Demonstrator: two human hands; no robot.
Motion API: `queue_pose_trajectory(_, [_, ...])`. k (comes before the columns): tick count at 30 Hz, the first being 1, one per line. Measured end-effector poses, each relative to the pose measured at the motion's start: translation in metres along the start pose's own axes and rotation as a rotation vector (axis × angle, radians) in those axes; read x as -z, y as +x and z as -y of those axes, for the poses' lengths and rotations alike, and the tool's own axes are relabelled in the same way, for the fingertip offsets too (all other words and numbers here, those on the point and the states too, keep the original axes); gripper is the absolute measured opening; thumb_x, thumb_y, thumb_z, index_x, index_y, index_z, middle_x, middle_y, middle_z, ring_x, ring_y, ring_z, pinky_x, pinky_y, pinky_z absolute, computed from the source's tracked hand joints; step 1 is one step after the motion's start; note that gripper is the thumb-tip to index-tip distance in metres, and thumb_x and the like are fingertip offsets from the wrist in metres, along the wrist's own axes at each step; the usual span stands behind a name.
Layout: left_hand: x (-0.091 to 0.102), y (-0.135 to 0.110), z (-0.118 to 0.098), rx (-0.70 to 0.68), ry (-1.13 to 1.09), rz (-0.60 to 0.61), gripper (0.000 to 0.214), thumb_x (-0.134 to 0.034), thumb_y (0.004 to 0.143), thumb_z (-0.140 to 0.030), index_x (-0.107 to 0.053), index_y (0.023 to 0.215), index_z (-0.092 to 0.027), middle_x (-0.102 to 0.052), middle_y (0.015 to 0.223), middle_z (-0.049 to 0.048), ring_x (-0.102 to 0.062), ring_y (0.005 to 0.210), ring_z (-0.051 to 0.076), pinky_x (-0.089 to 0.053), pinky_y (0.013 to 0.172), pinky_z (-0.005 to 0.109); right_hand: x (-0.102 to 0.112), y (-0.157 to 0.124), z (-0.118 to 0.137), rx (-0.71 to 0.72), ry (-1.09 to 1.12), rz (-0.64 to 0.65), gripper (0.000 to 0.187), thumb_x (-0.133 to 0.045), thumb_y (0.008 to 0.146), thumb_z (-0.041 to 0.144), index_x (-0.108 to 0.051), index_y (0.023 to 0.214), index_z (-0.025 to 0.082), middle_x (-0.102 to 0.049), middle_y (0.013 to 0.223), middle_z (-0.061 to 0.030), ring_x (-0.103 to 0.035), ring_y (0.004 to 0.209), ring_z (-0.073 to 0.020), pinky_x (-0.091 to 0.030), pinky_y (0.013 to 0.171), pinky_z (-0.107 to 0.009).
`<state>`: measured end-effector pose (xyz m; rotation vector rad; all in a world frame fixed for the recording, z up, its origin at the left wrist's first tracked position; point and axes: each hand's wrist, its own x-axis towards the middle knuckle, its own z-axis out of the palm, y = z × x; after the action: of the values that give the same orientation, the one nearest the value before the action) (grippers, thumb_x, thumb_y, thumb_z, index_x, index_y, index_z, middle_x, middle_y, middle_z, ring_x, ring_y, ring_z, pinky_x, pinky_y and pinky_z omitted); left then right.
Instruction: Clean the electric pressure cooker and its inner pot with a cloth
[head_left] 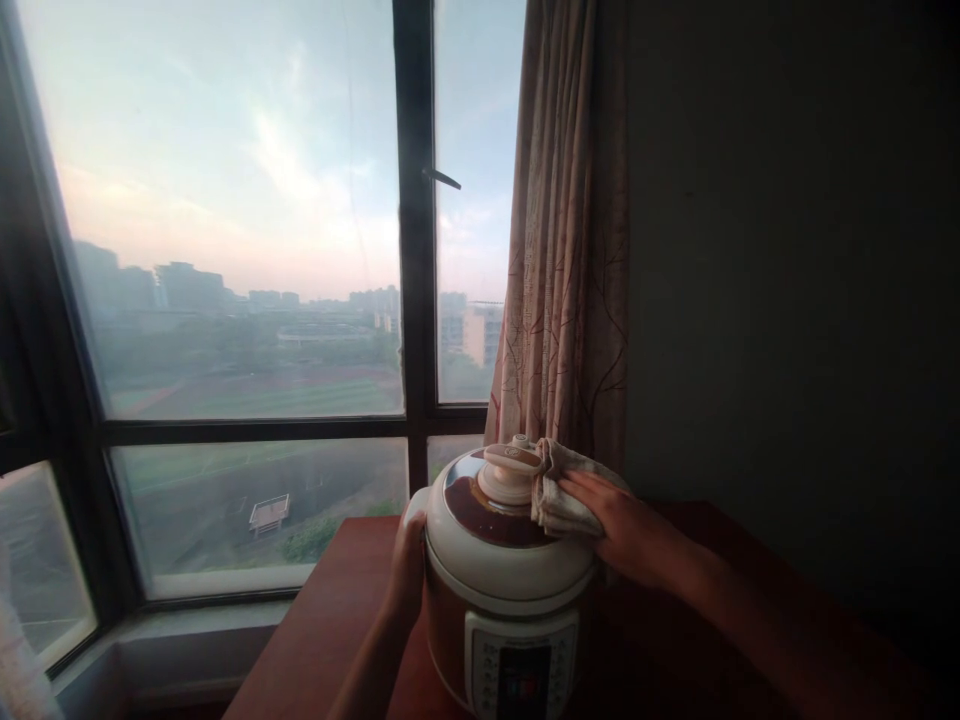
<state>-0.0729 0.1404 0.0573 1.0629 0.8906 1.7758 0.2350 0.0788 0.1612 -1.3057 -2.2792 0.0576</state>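
Note:
A cream and brown electric pressure cooker [502, 580] stands on a reddish wooden table [330, 620], its control panel facing me. My left hand [407, 575] lies against the cooker's left side, fingers wrapped round the body. My right hand [622, 535] presses a crumpled beige cloth [559, 490] onto the lid, just right of the round lid knob [510, 470].
A large window [247, 250] with a dark frame fills the left, looking over buildings and a field. A patterned curtain [566, 250] hangs directly behind the cooker. A dark wall [787, 300] closes the right side. A sill runs below the window.

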Motion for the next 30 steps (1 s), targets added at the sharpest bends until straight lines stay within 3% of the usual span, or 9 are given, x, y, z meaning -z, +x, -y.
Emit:
queue_pose_trajectory(5, [0.0, -0.001, 0.0, 0.011, -0.025, 0.011, 0.037, -0.067, 0.076, -0.05, -0.072, 0.088, -0.015, -0.069, 0.086, 0.0023, -0.058, 0.086, 0.024, -0.048, 0.085, 0.035, -0.002, 0.05, -0.025, -0.004, 0.085, 0.019, 0.068, -0.06, 0.073, 0.007, -0.057, 0.139, 0.024, -0.056, 0.146, -0.0064, -0.053, 0.133, -0.0242, -0.037, 0.117, -0.039])
queue_pose_trajectory(9, [0.002, 0.001, 0.004, -0.02, -0.009, 0.003, 0.038, -0.067, 0.076, -0.051, -0.071, 0.09, -0.016, -0.07, 0.089, 0.0028, -0.058, 0.088, 0.025, -0.048, 0.087, 0.036, 0.002, 0.064, -0.032, 0.058, 0.07, 0.095, 0.079, -0.063, 0.066, 0.003, -0.054, 0.142, 0.026, -0.051, 0.15, -0.0047, -0.048, 0.138, -0.0233, -0.034, 0.119, -0.038])
queue_pose_trajectory(16, [0.0, 0.002, 0.004, -0.073, -0.015, -0.012, 0.042, -0.067, 0.076, -0.055, -0.071, 0.093, -0.017, -0.072, 0.099, 0.0045, -0.06, 0.102, 0.028, -0.046, 0.097, 0.039, 0.0, 0.04, -0.017, 0.105, 0.102, 0.012, 0.066, -0.062, 0.078, 0.014, -0.052, 0.143, 0.025, -0.047, 0.153, -0.0076, -0.04, 0.143, -0.0253, -0.029, 0.121, -0.047])
queue_pose_trajectory(22, [-0.004, -0.001, -0.003, -0.039, -0.012, 0.0, 0.038, -0.069, 0.073, -0.056, -0.067, 0.077, -0.018, -0.071, 0.084, 0.0031, -0.062, 0.093, 0.027, -0.048, 0.092, 0.039, -0.003, 0.018, 0.006, 0.123, 0.144, -0.036, 0.072, -0.059, 0.076, 0.009, -0.049, 0.145, 0.024, -0.043, 0.156, -0.01, -0.038, 0.144, -0.0293, -0.028, 0.119, -0.054])
queue_pose_trajectory(26, [-0.009, -0.008, -0.013, 0.002, 0.024, -0.01, 0.049, -0.067, 0.073, -0.063, -0.069, 0.086, -0.016, -0.072, 0.085, 0.0032, -0.062, 0.086, 0.026, -0.05, 0.087, 0.039, 0.001, 0.0, 0.031, 0.097, 0.138, 0.007, 0.071, -0.058, 0.077, 0.013, -0.048, 0.147, 0.024, -0.042, 0.156, -0.0091, -0.03, 0.148, -0.033, -0.022, 0.12, -0.06])
queue_pose_trajectory(30, [-0.009, -0.019, -0.023, 0.07, 0.052, -0.031, 0.06, -0.066, 0.073, -0.07, -0.07, 0.1, -0.017, -0.074, 0.099, 0.0077, -0.065, 0.103, 0.033, -0.05, 0.091, 0.044, -0.005, -0.026, 0.057, 0.08, 0.153, -0.012, 0.076, -0.058, 0.079, 0.014, -0.039, 0.152, 0.028, -0.037, 0.159, -0.0046, -0.025, 0.15, -0.0333, -0.017, 0.12, -0.064])
